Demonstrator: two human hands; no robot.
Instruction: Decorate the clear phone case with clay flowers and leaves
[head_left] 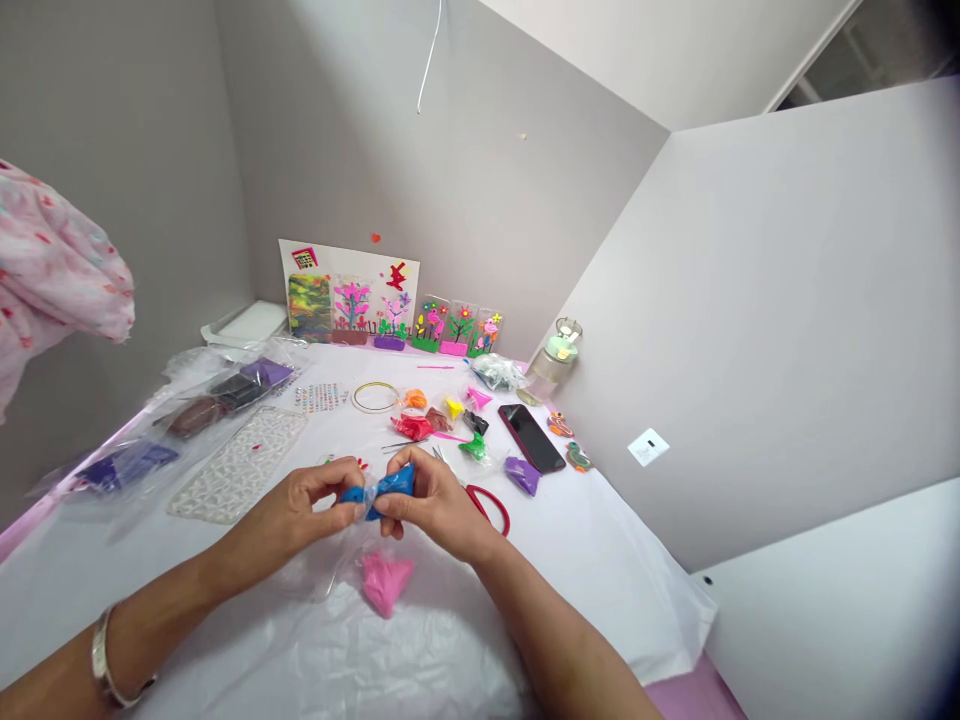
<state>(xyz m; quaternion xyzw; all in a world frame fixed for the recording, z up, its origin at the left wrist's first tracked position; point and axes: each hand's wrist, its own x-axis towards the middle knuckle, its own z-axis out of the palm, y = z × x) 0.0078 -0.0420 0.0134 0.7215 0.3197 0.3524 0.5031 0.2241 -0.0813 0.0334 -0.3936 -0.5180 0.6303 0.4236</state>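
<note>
Hands: the left hand (315, 497) and the right hand (429, 505) are both closed in a firm pinch, fingers and thumbs grasping one object between them, just above the table.
Held object: a lump of bright blue modelling clay (390, 488) in clear plastic wrap, at lower centre of the frame, with the plastic bunched at its left end.
Things nearby: a pink clay lump in a clear plastic bag (385, 582) lies just below the hands; a red scissor handle (489, 510) lies just beside the right hand; a pair of thin metal tweezers (401, 446) lies just beyond the hands.
Progress: the blue clay is partly bared, with wrap still on one end. Small orange, yellow, pink, red, green and purple clay pieces (450, 425) lie apart from both hands. Along the back, finished clay pictures on clear panels (390, 315) stand upright.
Rest: upper left, a pink-patterned cloth (52, 270) hangs into view. At left, clear bags of purple and brown clay (225, 398) lie beside a white textured plastic sheet (238, 465). At right, a black smartphone (531, 438) lies on the white table covering (600, 590), and a glass jar (556, 365) stands in the corner.
</note>
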